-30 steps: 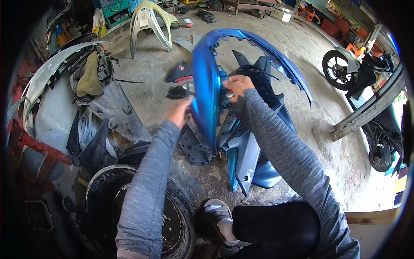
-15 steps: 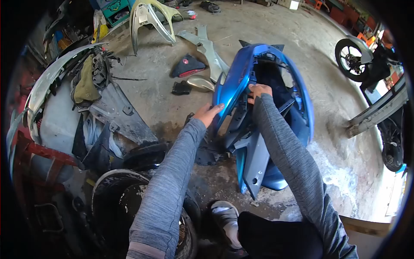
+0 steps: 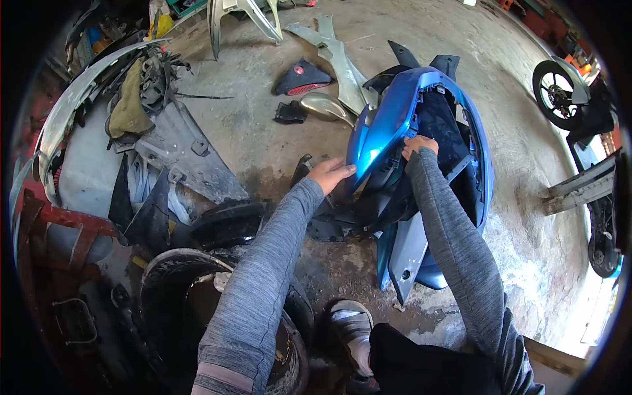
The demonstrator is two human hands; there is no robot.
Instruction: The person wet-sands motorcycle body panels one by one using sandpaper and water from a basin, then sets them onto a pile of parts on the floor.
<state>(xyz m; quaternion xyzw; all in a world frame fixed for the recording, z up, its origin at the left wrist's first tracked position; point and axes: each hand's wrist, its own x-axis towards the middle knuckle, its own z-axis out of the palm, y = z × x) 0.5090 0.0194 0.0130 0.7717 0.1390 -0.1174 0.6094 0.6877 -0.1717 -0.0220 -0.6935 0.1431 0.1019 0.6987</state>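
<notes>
A glossy blue motorcycle fairing (image 3: 388, 108) stands on the floor in front of me, with black inner parts inside its curved frame. My left hand (image 3: 332, 175) holds the lower left tip of its blue side, thumb on top and the other fingers partly hidden behind. My right hand (image 3: 420, 146) is closed on the inner edge of the same side, fingers curled and their tips hidden. Below my right forearm, a grey pointed panel (image 3: 409, 253) slants down towards the floor. Black plastic pieces (image 3: 332, 227) lie under and beside the fairing.
A dark bucket (image 3: 158, 276) stands at the lower left. Further left are a grey panel (image 3: 187, 155) and a red metal frame (image 3: 72, 224). Ahead lie a pale plastic trim (image 3: 339, 66), a gold cover (image 3: 324, 105) and a dark red-marked piece (image 3: 303, 78). A motorcycle wheel (image 3: 555, 94) is at right.
The blue fairing has tilted, and more of its black parts show at the far end. My left hand is now at the panel's lower tip. The view has shifted a little.
</notes>
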